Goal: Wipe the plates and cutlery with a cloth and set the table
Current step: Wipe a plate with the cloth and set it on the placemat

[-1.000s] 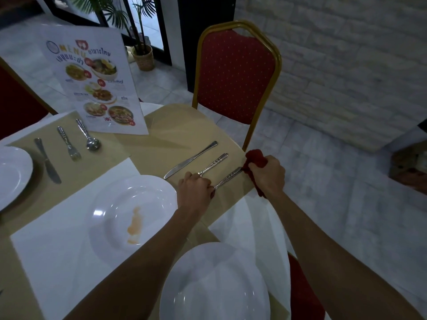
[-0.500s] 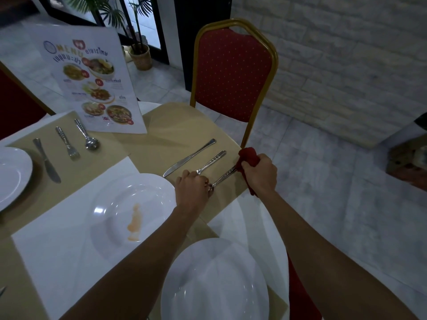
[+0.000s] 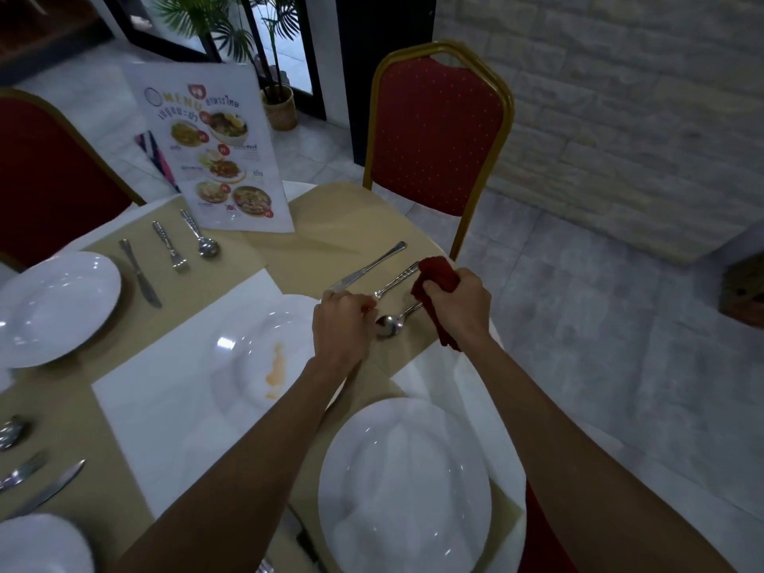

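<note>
The right hand (image 3: 459,303) clamps a red cloth (image 3: 436,277) round the handle of a spoon (image 3: 388,325), whose bowl rests on the tan mat (image 3: 330,217) just right of centre. The left hand (image 3: 341,324), fingers curled, sits at the fork (image 3: 397,279) head; whether it pinches it, I cannot tell. A knife (image 3: 366,267) lies just above, and a stained plate (image 3: 256,366) to the left.

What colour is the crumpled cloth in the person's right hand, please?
The crumpled cloth is dark red, clearest in the head view.
</note>
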A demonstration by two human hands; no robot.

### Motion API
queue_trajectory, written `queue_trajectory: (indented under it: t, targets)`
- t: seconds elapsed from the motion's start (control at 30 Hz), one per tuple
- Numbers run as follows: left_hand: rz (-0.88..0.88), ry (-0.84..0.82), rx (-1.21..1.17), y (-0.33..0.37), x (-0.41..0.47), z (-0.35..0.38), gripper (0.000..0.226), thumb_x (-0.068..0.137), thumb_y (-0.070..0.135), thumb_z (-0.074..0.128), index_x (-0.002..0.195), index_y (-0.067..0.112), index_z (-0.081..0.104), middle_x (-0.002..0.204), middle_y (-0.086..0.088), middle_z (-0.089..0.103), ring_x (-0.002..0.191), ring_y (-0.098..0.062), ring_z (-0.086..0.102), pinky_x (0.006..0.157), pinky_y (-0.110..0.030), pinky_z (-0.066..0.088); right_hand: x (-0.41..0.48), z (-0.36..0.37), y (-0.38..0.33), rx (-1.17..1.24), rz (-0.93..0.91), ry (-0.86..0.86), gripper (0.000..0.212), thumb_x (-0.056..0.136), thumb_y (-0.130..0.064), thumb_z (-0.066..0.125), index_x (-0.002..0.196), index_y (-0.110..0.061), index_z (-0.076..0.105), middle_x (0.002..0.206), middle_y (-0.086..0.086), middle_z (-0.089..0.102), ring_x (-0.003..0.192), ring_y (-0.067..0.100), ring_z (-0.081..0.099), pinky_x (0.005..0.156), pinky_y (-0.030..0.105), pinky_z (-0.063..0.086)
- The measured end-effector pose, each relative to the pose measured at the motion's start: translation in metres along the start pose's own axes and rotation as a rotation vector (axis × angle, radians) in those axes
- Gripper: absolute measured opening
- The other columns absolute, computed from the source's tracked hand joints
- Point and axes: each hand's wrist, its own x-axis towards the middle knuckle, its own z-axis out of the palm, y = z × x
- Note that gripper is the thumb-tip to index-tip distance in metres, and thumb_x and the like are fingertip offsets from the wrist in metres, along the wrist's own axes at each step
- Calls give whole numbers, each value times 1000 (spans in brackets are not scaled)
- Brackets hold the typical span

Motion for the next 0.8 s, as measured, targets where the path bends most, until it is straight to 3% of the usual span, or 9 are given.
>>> queue_trajectory:
  t: [0.13, 0.23, 0.37, 0.5, 0.63, 0.73, 0.8]
  targets:
    - [-78, 40, -66, -24, -30, -26, 20, 93, 24, 59, 89, 24, 79, 85, -1, 76, 83, -27, 62, 75, -39, 52, -32, 8, -11, 27, -34, -105, 38, 90, -38, 71, 115, -15, 53, 100, -1, 62, 92, 21, 65, 82, 41, 58]
    - [-225, 157, -175, -60, -63, -48, 22, 93, 21, 60, 86, 15, 80, 84, -2, 77, 79, -20, 68, 82, -32, 53, -57, 19, -22, 43, -70, -191, 36, 97, -45, 61, 118, -18, 49, 102, -3, 59, 93, 20, 63, 83, 42, 58]
    - [-540, 209, -106, -120, -99, -60, 24, 94, 27, 60, 109, 15, 76, 108, -9, 74, 103, -30, 65, 93, -32, 42, -90, 37, -34, -1, -184, -298, 30, 104, -44, 47, 119, -20, 56, 94, -9, 56, 91, 16, 56, 80, 33, 47]
    - [-945, 247, -237, -138, -113, -69, 46, 95, 28, 62, 133, 3, 55, 133, -25, 54, 126, -40, 46, 103, -44, 39, -121, 58, -43, -28, -256, -387, 31, 104, -42, 49, 123, -21, 62, 100, -9, 61, 95, 15, 58, 82, 30, 46]
    - [-998, 94, -555, -141, -115, -61, 52, 94, 34, 63, 125, -7, 54, 126, -23, 60, 119, -38, 56, 98, -39, 45, -144, 72, -45, -71, -240, -446, 30, 102, -39, 55, 123, -19, 62, 105, -5, 63, 101, 19, 63, 89, 38, 55]
    - [-1044, 131, -702, -135, -114, -60, 51, 97, 31, 60, 132, -3, 48, 133, -19, 56, 123, -36, 53, 99, -38, 44, -151, 72, -46, -89, -171, -472, 34, 97, -36, 63, 124, -17, 59, 111, 1, 66, 103, 22, 64, 91, 41, 56]
    - [-1031, 203, -769, -128, -115, -66, 44, 102, 26, 50, 138, 2, 42, 134, -18, 54, 123, -36, 52, 96, -37, 43, -152, 66, -52, -78, -169, -445, 33, 97, -35, 63, 122, -15, 59, 111, 3, 66, 101, 22, 64, 86, 37, 54]
